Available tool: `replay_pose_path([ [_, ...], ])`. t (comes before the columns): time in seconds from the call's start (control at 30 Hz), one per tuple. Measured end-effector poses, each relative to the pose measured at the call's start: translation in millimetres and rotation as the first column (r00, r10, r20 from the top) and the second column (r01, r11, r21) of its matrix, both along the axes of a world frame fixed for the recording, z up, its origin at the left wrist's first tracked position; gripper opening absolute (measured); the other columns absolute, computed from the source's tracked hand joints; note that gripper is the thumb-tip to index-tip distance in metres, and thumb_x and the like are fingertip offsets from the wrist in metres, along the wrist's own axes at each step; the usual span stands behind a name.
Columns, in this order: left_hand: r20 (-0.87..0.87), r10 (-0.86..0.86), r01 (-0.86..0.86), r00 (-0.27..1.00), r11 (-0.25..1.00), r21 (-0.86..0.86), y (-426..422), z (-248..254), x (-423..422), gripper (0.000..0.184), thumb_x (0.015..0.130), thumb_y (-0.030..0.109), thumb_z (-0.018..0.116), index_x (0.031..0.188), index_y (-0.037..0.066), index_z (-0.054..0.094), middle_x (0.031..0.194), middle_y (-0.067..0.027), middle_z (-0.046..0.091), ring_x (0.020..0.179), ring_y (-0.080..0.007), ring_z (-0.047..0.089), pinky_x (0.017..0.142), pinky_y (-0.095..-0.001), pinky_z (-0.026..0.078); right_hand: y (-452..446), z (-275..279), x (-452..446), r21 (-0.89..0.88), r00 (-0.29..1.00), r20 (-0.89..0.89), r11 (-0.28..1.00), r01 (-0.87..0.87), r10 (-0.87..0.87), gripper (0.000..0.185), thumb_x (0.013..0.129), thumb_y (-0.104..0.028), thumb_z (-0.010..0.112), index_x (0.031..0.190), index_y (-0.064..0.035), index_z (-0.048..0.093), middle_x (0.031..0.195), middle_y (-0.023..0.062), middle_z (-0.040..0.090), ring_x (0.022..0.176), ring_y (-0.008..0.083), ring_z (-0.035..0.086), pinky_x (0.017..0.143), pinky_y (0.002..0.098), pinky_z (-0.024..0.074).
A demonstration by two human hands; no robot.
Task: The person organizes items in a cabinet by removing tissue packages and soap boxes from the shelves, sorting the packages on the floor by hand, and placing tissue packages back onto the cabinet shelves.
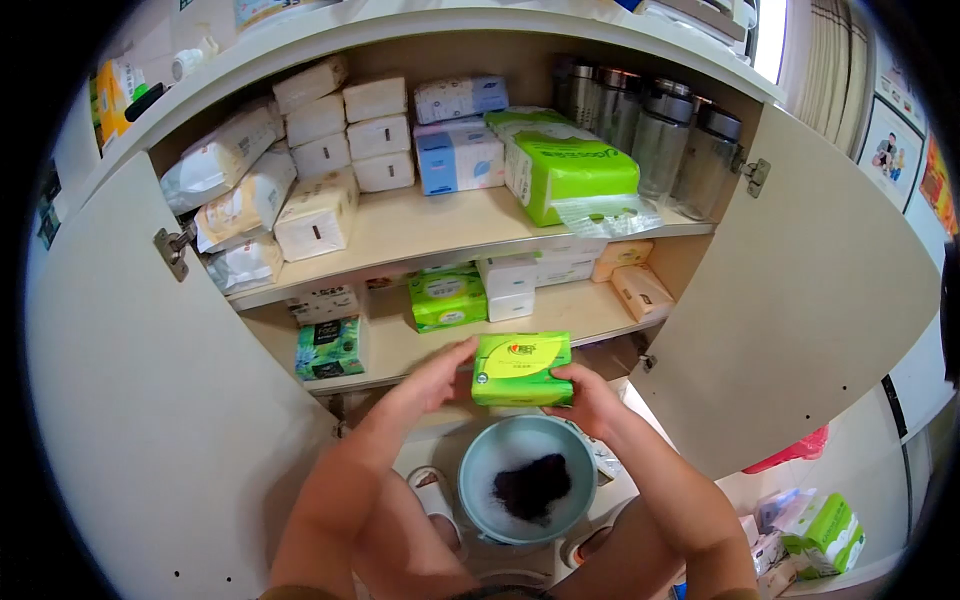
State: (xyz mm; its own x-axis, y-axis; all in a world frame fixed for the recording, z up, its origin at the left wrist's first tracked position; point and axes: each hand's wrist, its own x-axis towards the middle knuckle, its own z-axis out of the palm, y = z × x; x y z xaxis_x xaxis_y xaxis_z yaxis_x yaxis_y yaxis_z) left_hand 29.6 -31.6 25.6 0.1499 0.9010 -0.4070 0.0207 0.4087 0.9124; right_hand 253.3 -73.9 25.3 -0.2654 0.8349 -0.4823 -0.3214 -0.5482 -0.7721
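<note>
Gripping the right end of a green tissue pack (522, 368) with the right hand (588, 400), thumb on top; touching its left edge with the left hand (437, 380), grip there impossible to tell. Just beyond a blue basin (586, 495) containing a dark clump (533, 487); upper shelf (400, 217) holding tissue packs (385, 150) and glass bottles (661, 142).

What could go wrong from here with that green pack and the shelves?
1. Soaking: the small green pack, with the right hand at one end, looks to be over or close to the basin; a slip might drop it in.
2. Snag: loose wrap on the big green pack hangs over the upper shelf's edge; catching it might drag the pack.
3. Slide: the tilted packs piled at upper left might slip out if bumped.
</note>
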Motion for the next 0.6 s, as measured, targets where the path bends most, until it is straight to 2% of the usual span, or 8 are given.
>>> replay_pose_path([
  [0.07, 0.284, -0.171, 0.199, 0.944, 0.977, -0.073, -14, 3, 4, 0.041, 0.081, 0.036, 0.042, 0.112, 0.009, 0.037, 0.105, -0.0055, 0.048, 0.092, -0.0171, 0.048, 0.076, -0.0338, 0.040, 6, -3, -12, 0.099, 0.994, -0.043, 0.991, -0.092, 0.097, 0.039, 0.072, -0.026, 0.052, 0.108, -0.0142, 0.042, 0.102, 0.0034, 0.046, 0.096, 0.0175, 0.041, 0.080, 0.0353, 0.0330],
  [0.2, 0.227, 0.023, -0.034, 0.974, 0.998, 0.044, -5, -8, -12, 0.043, 0.078, 0.039, 0.046, 0.109, 0.009, 0.042, 0.099, -0.0040, 0.052, 0.090, -0.0161, 0.049, 0.075, -0.0364, 0.038, 26, -10, -40, 0.185, 0.986, -0.151, 0.982, -0.044, 0.073, 0.053, 0.078, -0.023, 0.049, 0.125, -0.0194, 0.025, 0.121, 0.0035, 0.033, 0.110, 0.0184, 0.029, 0.091, 0.0383, 0.0247],
  [0.3, 0.149, 0.153, -0.165, 0.977, 0.983, 0.077, 10, -19, -30, 0.040, 0.079, 0.037, 0.046, 0.106, 0.009, 0.045, 0.099, -0.0037, 0.052, 0.088, -0.0159, 0.049, 0.074, -0.0358, 0.038, 38, -20, -61, 0.300, 0.994, -0.089, 0.953, -0.036, 0.065, 0.052, 0.079, -0.021, 0.049, 0.125, -0.0163, 0.025, 0.122, 0.0037, 0.031, 0.112, 0.0191, 0.028, 0.092, 0.0399, 0.0230],
  [0.37, 0.094, 0.233, -0.238, 0.968, 0.970, 0.045, 10, -9, -31, 0.036, 0.082, 0.032, 0.042, 0.108, 0.006, 0.043, 0.103, -0.0054, 0.049, 0.091, -0.0171, 0.048, 0.077, -0.0354, 0.037, 54, -45, -70, 0.352, 0.995, -0.076, 0.935, -0.038, 0.069, 0.054, 0.077, -0.017, 0.051, 0.125, -0.0139, 0.026, 0.120, 0.0044, 0.035, 0.109, 0.0170, 0.032, 0.090, 0.0348, 0.0273],
  [0.43, 0.020, 0.229, -0.229, 0.973, 0.963, 0.141, 16, -16, -38, 0.033, 0.083, 0.027, 0.040, 0.108, 0.005, 0.043, 0.102, -0.0056, 0.049, 0.090, -0.0168, 0.048, 0.077, -0.0351, 0.037, 70, -70, -77, 0.618, 0.988, 0.153, 0.779, -0.101, 0.007, 0.052, 0.075, -0.011, 0.053, 0.123, -0.0118, 0.031, 0.109, 0.0052, 0.046, 0.096, 0.0128, 0.042, 0.083, 0.0272, 0.0335],
  [0.47, 0.020, 0.233, -0.233, 0.972, 0.962, 0.140, 19, -20, -41, 0.033, 0.083, 0.027, 0.040, 0.108, 0.005, 0.043, 0.102, -0.0056, 0.049, 0.090, -0.0168, 0.048, 0.077, -0.0351, 0.037, 74, -75, -76, 0.617, 0.988, 0.153, 0.780, -0.105, 0.011, 0.052, 0.075, -0.011, 0.053, 0.123, -0.0118, 0.031, 0.109, 0.0052, 0.046, 0.096, 0.0128, 0.042, 0.083, 0.0272, 0.0335],
  [0.53, 0.122, 0.193, -0.213, 0.974, 0.960, 0.179, 22, -25, -46, 0.030, 0.083, 0.022, 0.040, 0.107, 0.005, 0.043, 0.101, -0.0062, 0.050, 0.091, -0.0169, 0.047, 0.078, -0.0343, 0.036, 76, -71, -74, 0.729, 0.837, 0.504, 0.624, -0.282, -0.210, 0.051, 0.073, -0.011, 0.056, 0.120, -0.0095, 0.036, 0.098, 0.0101, 0.055, 0.080, 0.0154, 0.052, 0.073, 0.0237, 0.0397],
  [0.6, 0.110, 0.193, -0.209, 0.975, 0.964, 0.163, 21, -28, -48, 0.030, 0.083, 0.021, 0.041, 0.107, 0.004, 0.043, 0.101, -0.0064, 0.050, 0.090, -0.0167, 0.047, 0.078, -0.0330, 0.036, 72, -64, -75, 0.703, 0.838, 0.508, 0.659, -0.269, -0.200, 0.051, 0.072, -0.012, 0.056, 0.119, -0.0098, 0.036, 0.091, 0.0104, 0.056, 0.069, 0.0146, 0.050, 0.066, 0.0250, 0.0407],
])
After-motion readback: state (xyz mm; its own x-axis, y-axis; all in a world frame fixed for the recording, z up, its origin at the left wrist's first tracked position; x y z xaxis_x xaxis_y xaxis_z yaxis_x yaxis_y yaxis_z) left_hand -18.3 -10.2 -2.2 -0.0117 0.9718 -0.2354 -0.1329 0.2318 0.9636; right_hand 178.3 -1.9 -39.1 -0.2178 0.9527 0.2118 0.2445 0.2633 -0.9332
